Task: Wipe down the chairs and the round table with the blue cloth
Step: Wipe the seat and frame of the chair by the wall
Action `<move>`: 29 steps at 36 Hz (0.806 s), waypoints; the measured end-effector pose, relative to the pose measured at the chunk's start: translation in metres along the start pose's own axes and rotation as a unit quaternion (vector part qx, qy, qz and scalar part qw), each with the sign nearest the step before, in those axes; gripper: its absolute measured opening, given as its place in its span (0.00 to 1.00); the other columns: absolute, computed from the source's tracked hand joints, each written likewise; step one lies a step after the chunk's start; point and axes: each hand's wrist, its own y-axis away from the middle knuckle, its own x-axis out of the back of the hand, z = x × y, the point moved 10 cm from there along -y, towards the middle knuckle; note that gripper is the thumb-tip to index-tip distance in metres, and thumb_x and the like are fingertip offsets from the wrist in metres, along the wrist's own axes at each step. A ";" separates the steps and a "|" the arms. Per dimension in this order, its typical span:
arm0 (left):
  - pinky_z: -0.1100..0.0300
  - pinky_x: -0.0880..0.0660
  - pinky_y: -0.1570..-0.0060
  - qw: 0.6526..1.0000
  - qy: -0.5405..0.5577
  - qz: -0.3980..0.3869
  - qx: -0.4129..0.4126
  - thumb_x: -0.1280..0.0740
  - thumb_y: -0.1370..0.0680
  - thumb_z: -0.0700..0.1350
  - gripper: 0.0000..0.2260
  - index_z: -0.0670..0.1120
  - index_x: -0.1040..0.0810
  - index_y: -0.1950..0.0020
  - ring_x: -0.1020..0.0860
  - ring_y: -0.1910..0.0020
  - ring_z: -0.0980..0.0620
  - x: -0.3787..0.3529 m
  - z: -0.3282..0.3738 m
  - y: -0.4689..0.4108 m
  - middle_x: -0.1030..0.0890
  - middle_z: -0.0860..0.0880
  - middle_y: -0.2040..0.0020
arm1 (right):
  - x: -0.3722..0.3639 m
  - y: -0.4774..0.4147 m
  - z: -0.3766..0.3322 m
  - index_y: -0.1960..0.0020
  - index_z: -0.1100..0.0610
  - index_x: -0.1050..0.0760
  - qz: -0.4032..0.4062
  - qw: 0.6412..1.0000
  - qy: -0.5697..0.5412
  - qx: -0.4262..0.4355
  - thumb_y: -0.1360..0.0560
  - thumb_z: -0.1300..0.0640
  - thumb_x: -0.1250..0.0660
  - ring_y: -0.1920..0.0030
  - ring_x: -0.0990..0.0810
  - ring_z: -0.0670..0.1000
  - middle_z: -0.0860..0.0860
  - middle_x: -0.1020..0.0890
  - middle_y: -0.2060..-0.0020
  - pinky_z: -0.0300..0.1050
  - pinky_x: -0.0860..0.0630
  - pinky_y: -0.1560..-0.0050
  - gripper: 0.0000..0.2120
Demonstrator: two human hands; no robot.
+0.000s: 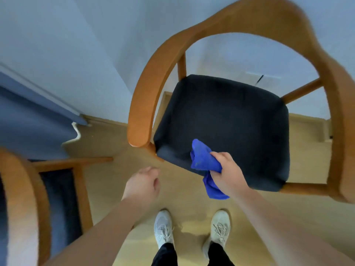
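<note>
A wooden armchair [146,89] with a curved back rail and a dark padded seat [226,120] stands right in front of me. My right hand [227,171] grips the bunched blue cloth [203,160], whose upper end lies on the seat's front left corner while its tail hangs below my fist. My left hand [142,185] hovers over the floor left of the seat, fingers loosely curled, holding nothing. The round table is out of view.
A second wooden chair [25,192] with a dark seat stands at the lower left. A blue curtain [28,120] hangs at the left against a white wall. Pale wooden floor lies underfoot, with my white shoes [163,227] near the bottom.
</note>
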 end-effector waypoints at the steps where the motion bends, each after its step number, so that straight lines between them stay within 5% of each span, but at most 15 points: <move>1: 0.55 0.25 0.56 1.000 0.005 0.007 0.007 0.46 0.27 0.47 0.19 0.45 0.23 0.43 0.24 0.49 0.45 0.012 0.002 0.007 0.22 0.47 0.49 | 0.010 0.005 -0.013 0.33 0.48 0.30 0.003 1.000 -0.006 0.012 0.27 0.62 0.38 0.48 0.22 0.51 0.43 0.29 0.40 0.45 0.28 0.47 0.23; 6: 0.53 0.24 0.52 0.997 0.026 0.057 0.043 0.44 0.25 0.47 0.18 0.46 0.24 0.39 0.25 0.45 0.47 0.082 0.018 0.041 0.23 0.48 0.44 | 0.054 0.023 -0.091 0.33 0.50 0.30 -0.006 0.994 0.037 0.103 0.26 0.62 0.38 0.50 0.23 0.50 0.43 0.29 0.39 0.43 0.27 0.50 0.22; 14: 0.58 0.29 0.42 0.981 0.071 0.148 0.108 0.38 0.22 0.42 0.17 0.47 0.28 0.32 0.28 0.36 0.50 0.163 0.011 0.085 0.27 0.50 0.34 | 0.090 0.032 -0.209 0.29 0.52 0.32 -0.014 0.967 0.102 0.234 0.23 0.60 0.38 0.32 0.31 0.49 0.44 0.32 0.29 0.42 0.33 0.37 0.23; 24: 0.58 0.28 0.44 0.970 0.081 0.187 0.132 0.38 0.23 0.41 0.16 0.48 0.25 0.35 0.26 0.40 0.51 0.179 -0.042 0.075 0.24 0.51 0.37 | 0.026 -0.017 -0.290 0.30 0.53 0.33 0.009 0.941 0.163 0.296 0.23 0.58 0.37 0.33 0.32 0.54 0.50 0.30 0.32 0.51 0.29 0.38 0.22; 29: 0.57 0.27 0.44 0.969 0.097 0.184 0.131 0.39 0.22 0.41 0.15 0.48 0.25 0.36 0.26 0.40 0.51 0.174 -0.063 0.063 0.24 0.51 0.38 | -0.046 -0.033 -0.262 0.24 0.52 0.44 -0.093 0.915 0.298 0.255 0.22 0.47 0.39 0.24 0.53 0.62 0.57 0.48 0.23 0.65 0.48 0.27 0.30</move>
